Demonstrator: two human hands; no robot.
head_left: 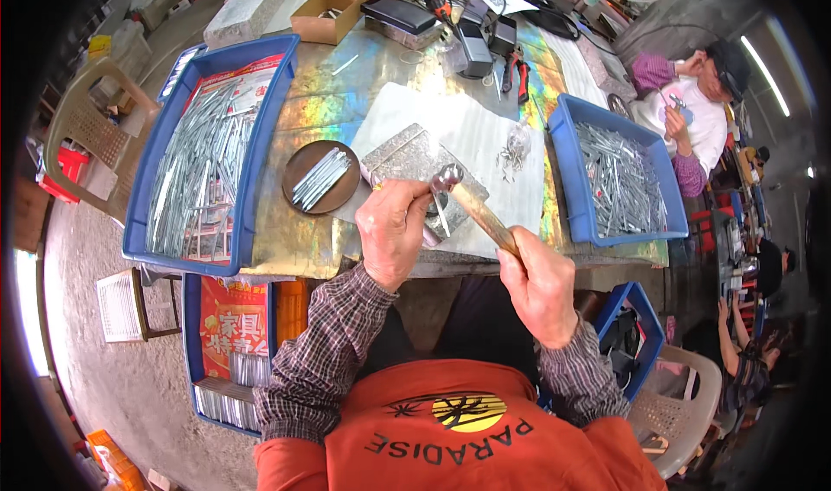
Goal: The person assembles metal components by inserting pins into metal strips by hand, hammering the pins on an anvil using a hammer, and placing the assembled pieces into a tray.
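Note:
My right hand (541,287) is wrapped round the wooden handle of a hammer (486,217). The rounded metal head is up beside the fingers of my left hand (391,231), over the near end of a grey stone block (400,151). My left fingers are pinched together on a thin metal strip (441,214), which shows only in part beside the hammer head. To the left of that hand, a round brown plate (292,164) bears several slim silvery strips (320,179). White paper (389,110) lies under the block.
Blue trays full of metal strips flank the work area, one at left (244,205) and one at right (563,127). A clear bag of small parts (514,149), red-handled pliers (523,82) and a cardboard box (325,25) lie farther back. A person (688,110) sits at right.

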